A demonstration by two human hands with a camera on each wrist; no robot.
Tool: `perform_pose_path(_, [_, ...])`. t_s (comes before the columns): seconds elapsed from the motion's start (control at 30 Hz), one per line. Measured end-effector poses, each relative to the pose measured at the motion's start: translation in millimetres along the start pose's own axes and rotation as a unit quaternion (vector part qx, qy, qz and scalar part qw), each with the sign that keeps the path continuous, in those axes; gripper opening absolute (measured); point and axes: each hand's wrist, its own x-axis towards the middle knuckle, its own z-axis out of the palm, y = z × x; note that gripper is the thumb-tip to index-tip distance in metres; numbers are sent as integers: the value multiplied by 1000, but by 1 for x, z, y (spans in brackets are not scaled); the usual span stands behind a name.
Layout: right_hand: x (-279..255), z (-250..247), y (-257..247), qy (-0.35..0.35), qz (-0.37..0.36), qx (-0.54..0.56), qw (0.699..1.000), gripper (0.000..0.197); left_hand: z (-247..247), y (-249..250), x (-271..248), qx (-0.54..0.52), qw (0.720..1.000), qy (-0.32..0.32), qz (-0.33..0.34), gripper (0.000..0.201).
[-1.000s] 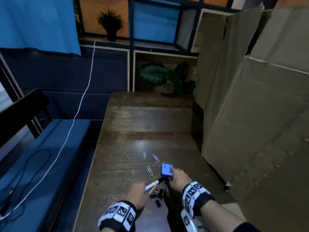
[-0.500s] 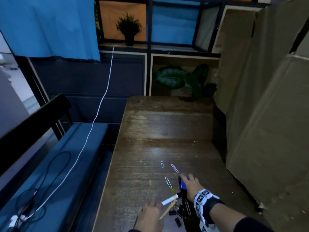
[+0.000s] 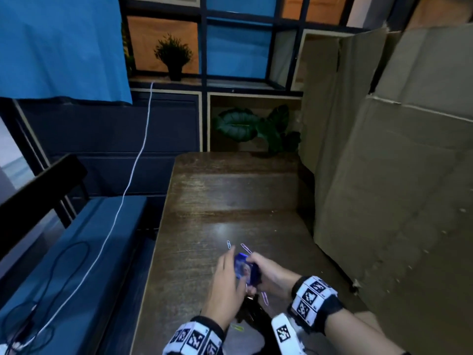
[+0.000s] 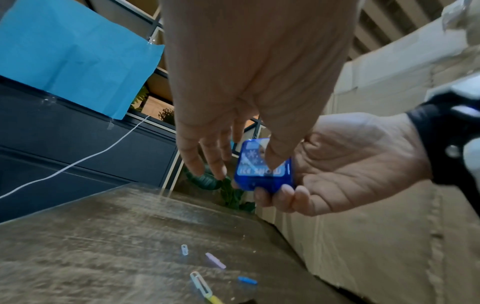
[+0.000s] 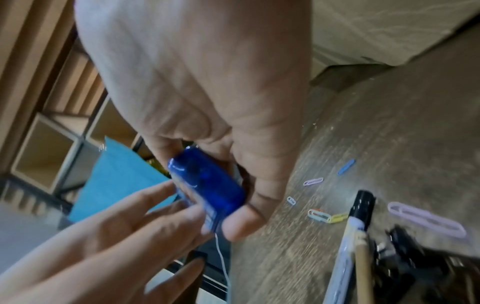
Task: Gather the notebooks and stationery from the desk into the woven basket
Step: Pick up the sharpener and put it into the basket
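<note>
A small translucent blue box [image 3: 244, 269] with a printed label is held just above the wooden desk [image 3: 230, 196]. My right hand [image 3: 268, 275] grips it, thumb and fingers curled round its edges [image 5: 207, 185]. My left hand [image 3: 225, 278] is beside it with straight fingers, its thumb touching the box's label face [image 4: 262, 170]. A black-capped marker [image 5: 361, 207] and a wooden pencil [image 5: 363, 267] lie on the desk under the hands. Coloured paper clips [image 3: 229, 244] lie loose around them. No basket or notebook is in view.
Black binder clips [image 3: 250, 311] sit near the desk's front edge. Tall cardboard sheets [image 3: 384, 175] stand along the desk's right side. A blue bench [image 3: 76, 252] with a white cable [image 3: 122, 201] runs on the left. Shelving with plants stands behind the desk.
My left hand has let go of the marker and pencil, which now lie on the desk, and has come to the blue box. My right hand has lifted the box.
</note>
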Motion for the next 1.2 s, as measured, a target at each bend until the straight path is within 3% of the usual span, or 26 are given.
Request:
perform_pose_path(0.1, [-27, -3, 5, 7, 4, 19, 1000, 42, -5, 21, -13, -25, 999, -7, 34, 70])
perform_pose_path(0.2, [-55, -9, 16, 27, 0, -13, 1000, 48, -10, 37, -28, 9, 994, -53, 92, 58])
perform_pose_path(0.4, [-111, -20, 42, 11, -11, -51, 999, 66, -13, 59, -57, 12, 992, -102, 80, 46])
perform_pose_path(0.47, [-128, -27, 54, 7, -38, -62, 997, 56, -12, 64, -66, 21, 991, -114, 73, 39])
perform_pose_path(0.6, [-158, -43, 83, 22, -126, -143, 981, 13, -1, 72, -89, 32, 987, -140, 71, 31])
perform_pose_path(0.73, [-167, -52, 109, 26, -157, -223, 962, 13, 26, 74, -113, 98, 974, -198, 58, 30])
perform_pose_path(0.87, [-164, -49, 141, 41, -97, -303, 947, 20, 48, 67, -136, 157, 956, -247, 31, 33])
perform_pose_path(0.97, [-165, -40, 158, 88, -72, -410, 905, 15, 56, 61, -149, 193, 943, -271, 31, 32])
perform_pose_path(1.03, [-164, -36, 171, 116, -56, -466, 875, 24, 58, 55, -155, 196, 940, -276, 30, 33])
perform_pose_path(1.2, [-152, -25, 196, 139, -40, -476, 867, 27, 47, 47, -155, 159, 961, -226, 22, 35])
